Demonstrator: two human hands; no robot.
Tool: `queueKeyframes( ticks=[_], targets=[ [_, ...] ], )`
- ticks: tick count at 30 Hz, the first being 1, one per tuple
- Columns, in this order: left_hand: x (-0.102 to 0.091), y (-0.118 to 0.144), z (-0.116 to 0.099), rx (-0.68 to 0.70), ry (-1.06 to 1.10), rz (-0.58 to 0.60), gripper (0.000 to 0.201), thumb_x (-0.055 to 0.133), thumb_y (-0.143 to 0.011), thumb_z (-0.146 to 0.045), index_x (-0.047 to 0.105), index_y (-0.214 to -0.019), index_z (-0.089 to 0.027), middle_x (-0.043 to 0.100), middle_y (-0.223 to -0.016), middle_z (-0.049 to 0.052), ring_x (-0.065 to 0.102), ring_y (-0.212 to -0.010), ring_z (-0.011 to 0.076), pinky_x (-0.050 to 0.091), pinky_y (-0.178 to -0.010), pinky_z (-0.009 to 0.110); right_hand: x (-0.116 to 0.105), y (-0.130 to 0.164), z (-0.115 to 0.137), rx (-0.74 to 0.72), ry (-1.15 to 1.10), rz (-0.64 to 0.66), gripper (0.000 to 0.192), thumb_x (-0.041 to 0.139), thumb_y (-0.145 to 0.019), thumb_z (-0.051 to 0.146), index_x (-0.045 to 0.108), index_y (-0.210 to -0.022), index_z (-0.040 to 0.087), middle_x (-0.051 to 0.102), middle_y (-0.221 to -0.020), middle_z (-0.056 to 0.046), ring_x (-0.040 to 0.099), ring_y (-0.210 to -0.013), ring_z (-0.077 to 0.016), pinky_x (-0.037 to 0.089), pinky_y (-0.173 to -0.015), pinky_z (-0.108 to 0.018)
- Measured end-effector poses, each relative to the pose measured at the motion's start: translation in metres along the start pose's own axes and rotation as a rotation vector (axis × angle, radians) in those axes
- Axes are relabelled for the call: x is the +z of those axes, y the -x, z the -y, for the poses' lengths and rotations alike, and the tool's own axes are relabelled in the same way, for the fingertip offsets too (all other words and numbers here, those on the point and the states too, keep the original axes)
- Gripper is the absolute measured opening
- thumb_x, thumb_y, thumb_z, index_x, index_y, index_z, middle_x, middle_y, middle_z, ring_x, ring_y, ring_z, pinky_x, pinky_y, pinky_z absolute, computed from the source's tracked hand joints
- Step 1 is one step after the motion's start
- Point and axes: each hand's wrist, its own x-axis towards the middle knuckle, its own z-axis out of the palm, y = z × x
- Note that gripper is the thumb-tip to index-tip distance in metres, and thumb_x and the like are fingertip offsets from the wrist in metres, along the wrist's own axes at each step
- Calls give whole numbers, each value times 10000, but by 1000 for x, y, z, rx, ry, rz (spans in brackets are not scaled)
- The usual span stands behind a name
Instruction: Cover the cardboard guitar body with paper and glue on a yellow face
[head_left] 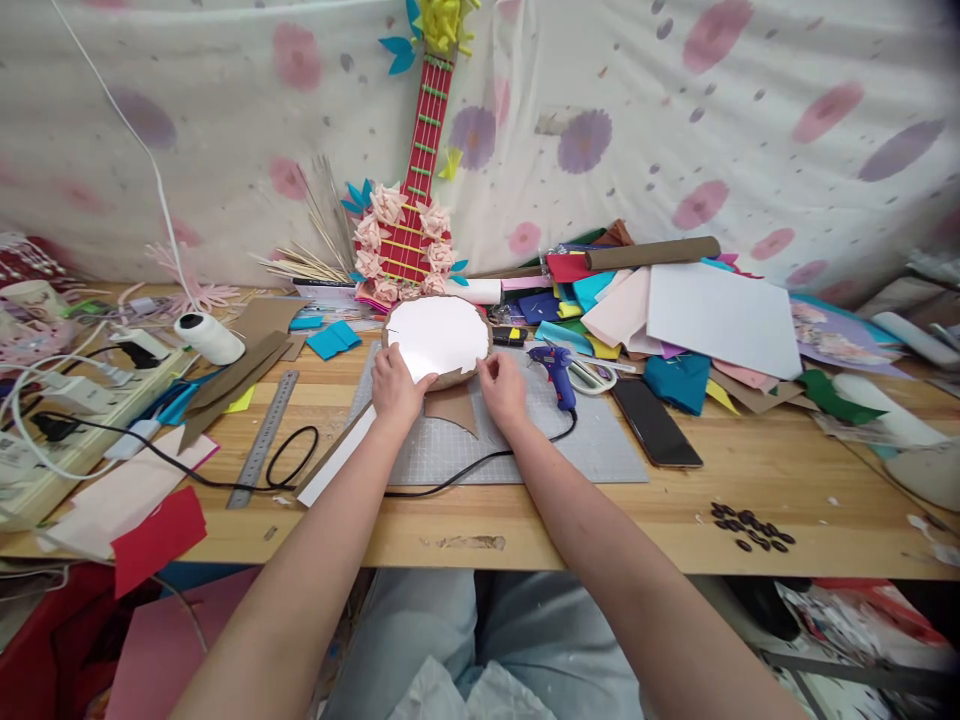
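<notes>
At the centre of the frame, a round brown-cardboard disc faced with white paper (442, 332) turns its white side up toward the camera, while a long white strip edged with brown cardboard (336, 462) runs diagonally, its long axis pointing to the lower left, any join hidden behind the left hand (397, 385). That hand's fingers are clamped on the disc's rim, whereas the right hand (504, 385) has fingertips together at its lower right edge, their grip too small to tell. Beneath lies a grey gridded mat (592, 455), partly covered, on a pale wooden table (600, 525) before a white flower-printed cloth (225, 90), where a red paper guitar (427, 130) is cut off at top.
</notes>
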Motion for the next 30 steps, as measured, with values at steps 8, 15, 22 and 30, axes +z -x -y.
queueKeyframes(
  ticks=[8, 15, 22, 30],
  targets=[
    [0, 7, -1, 45, -6, -11, 641, 637, -730, -345, 363, -1271, -137, 433, -1281, 197, 435, -1185, 340, 385, -940, 431, 20, -12, 3, -45, 78, 68, 244, 602, -744, 358, 437, -831, 201, 553, -822, -57, 496, -796, -215, 387, -719, -332],
    [0, 6, 2, 49, 88, -55, 517, 560, -777, -278, 400, -1244, -124, 444, -1283, 197, 424, -1210, 307, 373, -962, 411, 24, -11, -2, 46, -37, 12, 99, 444, -837, 294, 447, -803, 201, 570, -814, -72, 514, -788, -208, 401, -729, -332],
    [-26, -32, 30, -129, 394, -146, 163, 459, -812, -272, 586, -847, -177, 638, -899, 65, 584, -878, 191, 441, -827, 318, 13, -11, -8, 98, -272, 8, 184, 371, -845, 291, 512, -785, 190, 606, -797, -60, 541, -761, -183, 415, -726, -308],
    [-66, -41, 57, -77, 212, -155, 313, 400, -857, -429, 528, -687, -200, 581, -679, 21, 534, -646, 170, 398, -636, 281, -1, -12, -6, 186, -328, -39, 186, 371, -807, 212, 516, -917, 175, 593, -851, -61, 534, -747, -172, 400, -692, -286]
  ],
)
